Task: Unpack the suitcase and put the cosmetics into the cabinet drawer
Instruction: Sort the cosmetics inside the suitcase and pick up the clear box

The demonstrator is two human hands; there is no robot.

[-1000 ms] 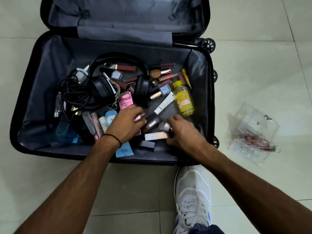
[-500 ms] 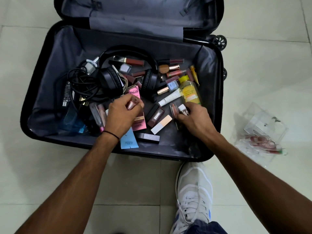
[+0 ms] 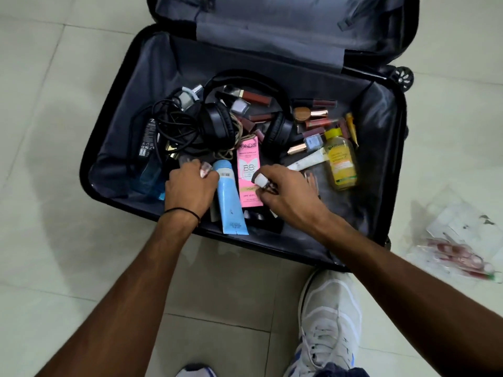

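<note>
Head view: the right hand [image 3: 288, 198] was curled over a small white-capped bottle [image 3: 260, 180], which was pinched between thumb and fingers. More small pieces seemed to be gathered in the same palm. The left hand [image 3: 187, 189] was closed in the same way on a small item with a clear pinkish end [image 3: 205, 170]; what it was could not be told.

Both hands were held low inside the open suitcase [image 3: 114, 126], near its front wall. Between them a light blue tube [image 3: 230, 202] and a pink BB cream box [image 3: 249, 172] were lying flat. Farther back, a yellow bottle [image 3: 340, 161], a white tube [image 3: 307, 160] and many lip glosses were scattered beside black headphones [image 3: 217, 126] and cables [image 3: 168, 123]. A clear plastic case [image 3: 462, 240] was lying on the floor, well apart to the right. No cabinet drawer was seen.

The small bottles were judged light, hard and smooth, probably glass, so they could slip or crack if too many were carried together. It is better if each one is taken around the body, not by the cap. The tubes were judged soft and should be held at the middle.
</note>
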